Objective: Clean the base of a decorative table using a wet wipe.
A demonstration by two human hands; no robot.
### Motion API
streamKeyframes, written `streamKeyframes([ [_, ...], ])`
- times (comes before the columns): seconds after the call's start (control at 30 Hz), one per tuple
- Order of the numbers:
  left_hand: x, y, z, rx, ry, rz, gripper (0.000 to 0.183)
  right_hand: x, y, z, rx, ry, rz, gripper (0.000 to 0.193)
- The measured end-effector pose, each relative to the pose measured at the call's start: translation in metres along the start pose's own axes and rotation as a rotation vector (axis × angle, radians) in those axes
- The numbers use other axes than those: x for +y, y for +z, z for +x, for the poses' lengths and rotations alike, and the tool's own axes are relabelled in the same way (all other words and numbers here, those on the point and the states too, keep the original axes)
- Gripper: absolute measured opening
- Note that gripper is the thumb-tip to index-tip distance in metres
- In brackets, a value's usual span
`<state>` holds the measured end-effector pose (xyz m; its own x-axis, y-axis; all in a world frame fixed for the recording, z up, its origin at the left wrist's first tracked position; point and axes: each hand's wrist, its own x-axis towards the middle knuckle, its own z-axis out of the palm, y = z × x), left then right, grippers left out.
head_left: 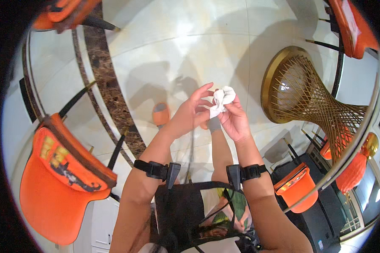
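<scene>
A crumpled white tissue or thin cloth (225,96) is held up between my two hands, above the floor and in front of my body. My right hand (235,121) grips it from the right, with thumb and fingers closed on its folds. On the other side my left hand (189,114) has its thumb and lower fingertips at the bunched lower left edge, while its index finger stands raised and apart. The folds partly hide the fingertips, and whether the material is paper or fabric cannot be made out.
An orange chair (50,202) stands at my left, another orange chair (297,187) at my right. A gold wire table base (285,86) rises under a glass top on the right. Below lies the pale tiled floor (156,46) with a dark marble strip (109,80). An orange slipper (161,114) shows.
</scene>
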<state>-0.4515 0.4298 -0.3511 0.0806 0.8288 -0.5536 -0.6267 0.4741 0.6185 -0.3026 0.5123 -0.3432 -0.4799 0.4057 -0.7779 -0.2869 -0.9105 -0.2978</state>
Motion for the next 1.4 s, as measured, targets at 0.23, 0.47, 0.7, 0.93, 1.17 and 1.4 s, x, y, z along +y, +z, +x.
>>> streamKeyframes([
  [0.23, 0.112, 0.044, -0.054, -0.065, 0.120, 0.199, 0.066, -0.029, 0.097, -0.073, -0.083, -0.094, -0.065, 0.033],
  [0.47, 0.157, 0.086, -0.039, 0.008, -0.013, 0.133, 0.038, -0.073, 0.108, -0.101, -0.039, -0.242, -0.073, 0.031],
  [0.7, 0.168, 0.124, 0.043, -0.009, 0.022, 0.277, 0.031, -0.126, 0.076, -0.076, 0.157, -0.307, -0.128, 0.031],
  [0.93, 0.180, 0.143, 0.118, -0.046, 0.219, 0.780, 0.036, -0.187, 0.085, -0.024, 0.255, -0.313, 0.211, 0.037],
  [1.17, 0.224, 0.115, 0.208, -0.072, 0.004, 0.511, 0.027, -0.238, 0.123, 0.016, 0.277, -0.296, 0.028, 0.041],
  [1.4, 0.247, 0.084, 0.323, -0.375, -0.322, 0.494, 0.023, -0.252, 0.106, 0.117, 0.556, -0.503, -0.148, 0.034],
])
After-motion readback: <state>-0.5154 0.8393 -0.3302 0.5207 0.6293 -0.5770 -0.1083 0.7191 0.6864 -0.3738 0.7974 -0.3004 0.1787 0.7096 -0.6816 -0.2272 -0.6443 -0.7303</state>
